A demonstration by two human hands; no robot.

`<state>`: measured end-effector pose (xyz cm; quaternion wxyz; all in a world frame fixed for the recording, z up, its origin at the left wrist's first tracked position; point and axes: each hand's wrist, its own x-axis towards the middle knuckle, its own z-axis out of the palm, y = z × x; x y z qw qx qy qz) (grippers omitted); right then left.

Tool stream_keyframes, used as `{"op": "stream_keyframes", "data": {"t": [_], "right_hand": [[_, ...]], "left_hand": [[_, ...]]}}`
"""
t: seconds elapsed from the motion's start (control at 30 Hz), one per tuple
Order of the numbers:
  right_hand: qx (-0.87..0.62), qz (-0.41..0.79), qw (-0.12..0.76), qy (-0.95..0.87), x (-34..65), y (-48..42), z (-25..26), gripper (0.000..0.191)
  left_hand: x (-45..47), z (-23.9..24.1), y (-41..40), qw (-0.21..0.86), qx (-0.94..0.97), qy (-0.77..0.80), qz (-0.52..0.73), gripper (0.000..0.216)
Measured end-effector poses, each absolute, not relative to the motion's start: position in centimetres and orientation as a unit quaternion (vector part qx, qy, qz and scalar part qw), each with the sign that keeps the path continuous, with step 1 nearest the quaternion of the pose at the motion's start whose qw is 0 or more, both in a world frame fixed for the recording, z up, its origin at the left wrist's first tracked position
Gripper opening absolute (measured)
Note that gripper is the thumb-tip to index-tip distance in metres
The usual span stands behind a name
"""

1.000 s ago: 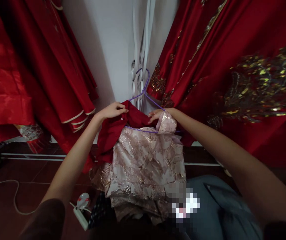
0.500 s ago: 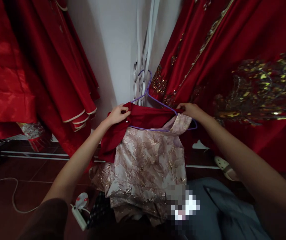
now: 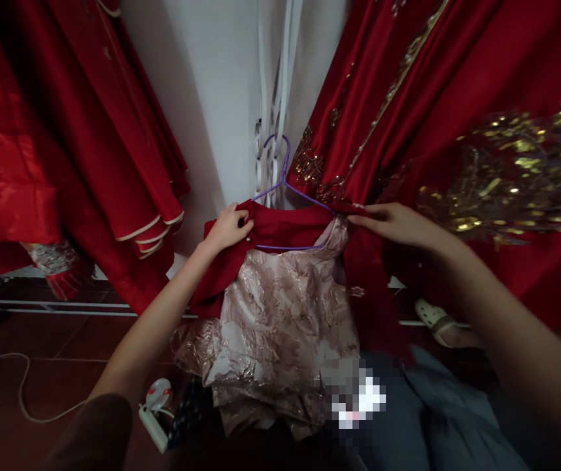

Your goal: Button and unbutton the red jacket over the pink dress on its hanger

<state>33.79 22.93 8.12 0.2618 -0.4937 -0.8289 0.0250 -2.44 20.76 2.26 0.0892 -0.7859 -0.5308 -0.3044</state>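
A pink and gold brocade dress (image 3: 290,314) hangs on a purple hanger (image 3: 305,191). A dark red jacket (image 3: 290,224) lies over the hanger's shoulders, behind the dress's neckline. My left hand (image 3: 231,229) pinches the jacket at the hanger's left shoulder, thumb and fingers closed on the cloth. At the right shoulder my right hand (image 3: 383,219) grips the jacket's edge above the dress strap. The jacket's right side drops down beside the dress and covers the hanger's right end.
Red garments (image 3: 128,163) hang at left, and red gowns with gold sequins (image 3: 520,170) at right. A white metal stand (image 3: 280,85) holds the hanger hook. Below are a power strip (image 3: 153,428), a white cord (image 3: 28,386) and a clog-type shoe (image 3: 435,320).
My right hand has drawn the jacket over the hanger's right end, and its right side now hangs down there. My left hand keeps its hold on the left shoulder.
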Motion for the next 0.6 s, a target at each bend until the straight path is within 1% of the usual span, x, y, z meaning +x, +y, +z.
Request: {"op": "stream_keyframes", "data": {"t": [0.03, 0.07, 0.13, 0.2, 0.3, 0.37, 0.43, 0.53, 0.57, 0.6], "right_hand": [[-0.506, -0.01, 0.213, -0.836, 32.1, 22.6, 7.8, 0.039], [-0.52, -0.065, 0.181, -0.832, 30.3, 22.3, 7.2, 0.043], [-0.505, -0.192, 0.141, -0.83, 26.7, 21.5, 5.7, 0.048], [-0.471, -0.209, 0.135, -0.847, 23.1, 20.3, 3.7, 0.043], [-0.402, -0.195, 0.135, -0.884, 19.3, 17.6, 0.6, 0.032], [-0.354, -0.146, 0.206, -0.901, 18.5, 16.2, -0.8, 0.032], [-0.35, -0.081, 0.304, -0.882, 19.1, 15.5, -1.6, 0.031], [-0.389, 0.036, 0.445, -0.806, 21.3, 16.1, -1.7, 0.016], [-0.393, 0.085, 0.484, -0.777, 22.0, 16.6, -1.6, 0.016], [-0.39, 0.136, 0.515, -0.751, 22.6, 17.2, -1.4, 0.025]], "left_hand": [[-2.2, 2.3, 20.5, 0.092, -0.782, -0.541, -0.296, 0.019], [-2.0, 2.3, 20.2, 0.096, -0.777, -0.551, -0.288, 0.018], [-1.5, 2.2, 19.6, 0.105, -0.77, -0.566, -0.275, 0.019], [-1.1, 2.2, 18.9, 0.113, -0.763, -0.577, -0.269, 0.023], [-1.1, 2.4, 18.3, 0.117, -0.75, -0.592, -0.27, 0.026], [-1.4, 2.7, 18.1, 0.111, -0.749, -0.591, -0.277, 0.024], [-1.7, 2.9, 18.0, 0.094, -0.755, -0.583, -0.287, 0.022], [-1.6, 2.8, 17.5, 0.081, -0.751, -0.567, -0.329, 0.02], [-1.4, 2.5, 17.1, 0.09, -0.741, -0.563, -0.355, 0.02], [-1.1, 2.3, 16.7, 0.104, -0.727, -0.56, -0.384, 0.019]]}}
